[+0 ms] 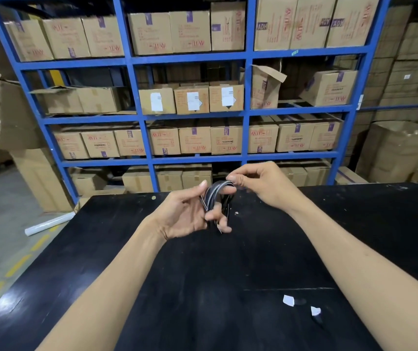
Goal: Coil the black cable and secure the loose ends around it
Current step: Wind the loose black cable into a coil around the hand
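The black cable (215, 192) is wound in several loops around the fingers of my left hand (190, 215), which is held palm-up above the black table (203, 274). The loops shine grey where light hits them. My right hand (261, 184) pinches the top of the coil between thumb and fingers, just right of my left thumb. A short end of cable hangs below my left fingers. Motion blur hides the cable's fine detail.
Two small white paper scraps (289, 300) lie on the table near my right forearm. Blue shelving (195, 115) full of cardboard boxes stands behind the table. A white roll (48, 223) lies on the floor at the left, beside stacked cartons.
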A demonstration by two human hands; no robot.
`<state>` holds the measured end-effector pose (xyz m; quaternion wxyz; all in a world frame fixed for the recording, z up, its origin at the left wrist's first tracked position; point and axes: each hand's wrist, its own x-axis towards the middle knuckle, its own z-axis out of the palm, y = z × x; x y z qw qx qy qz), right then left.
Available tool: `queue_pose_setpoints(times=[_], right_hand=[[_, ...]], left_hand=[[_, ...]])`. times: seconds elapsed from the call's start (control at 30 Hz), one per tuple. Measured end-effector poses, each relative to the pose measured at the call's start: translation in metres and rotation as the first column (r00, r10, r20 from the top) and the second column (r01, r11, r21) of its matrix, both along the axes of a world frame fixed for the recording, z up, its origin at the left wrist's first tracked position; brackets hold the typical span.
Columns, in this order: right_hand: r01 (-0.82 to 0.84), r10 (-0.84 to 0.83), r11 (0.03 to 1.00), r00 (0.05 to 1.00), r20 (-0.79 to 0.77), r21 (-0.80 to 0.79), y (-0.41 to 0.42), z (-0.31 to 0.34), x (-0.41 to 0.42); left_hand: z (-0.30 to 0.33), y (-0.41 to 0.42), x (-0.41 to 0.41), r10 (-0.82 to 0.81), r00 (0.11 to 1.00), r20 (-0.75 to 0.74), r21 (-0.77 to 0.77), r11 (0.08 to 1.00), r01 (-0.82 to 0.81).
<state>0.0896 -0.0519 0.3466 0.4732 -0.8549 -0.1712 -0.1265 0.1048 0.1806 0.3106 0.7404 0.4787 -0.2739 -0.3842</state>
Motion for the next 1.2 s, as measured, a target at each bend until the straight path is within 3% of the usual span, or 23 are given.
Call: queue_pose_setpoints(times=[0.2,0.4,0.5,0.77,0.93,1.03,1.13,1.2], right_hand=[[0.034,-0.036,0.989,0.999,0.01,0.145,0.016,-0.032,-0.015],[-0.003,0.002,0.952,1.0,0.003,0.305,0.028,-0.036,-0.027],[0.025,-0.032,0.911,0.999,0.011,0.411,0.034,-0.035,-0.026],[0.05,-0.029,0.93,0.997,-0.065,0.363,0.045,-0.035,-0.027],[0.044,0.004,0.857,0.996,-0.093,0.513,0.044,-0.028,-0.031],[0.071,0.004,0.787,0.993,-0.12,0.613,0.038,-0.021,-0.032],[0.129,-0.089,0.827,0.991,-0.098,0.548,0.031,-0.02,-0.03],[0.187,-0.174,0.886,0.982,-0.07,0.424,0.03,-0.021,-0.029]], left_hand=[[0.0,-0.009,-0.002,0.088,0.991,-0.097,-0.27,0.956,-0.112],[-0.001,-0.018,-0.004,0.199,0.958,-0.206,-0.347,0.9,-0.262],[0.0,-0.023,-0.005,0.169,0.961,-0.219,-0.369,0.897,-0.242],[-0.002,-0.02,0.0,-0.082,0.973,-0.218,-0.446,0.895,-0.024],[0.003,-0.017,-0.001,0.025,0.983,-0.182,-0.347,0.934,-0.088],[0.007,-0.016,-0.001,0.213,0.976,-0.04,-0.173,0.961,-0.216],[0.006,-0.012,-0.002,0.37,0.925,0.08,0.005,0.928,-0.372],[0.008,-0.013,-0.005,0.439,0.888,0.137,0.058,0.891,-0.45]])
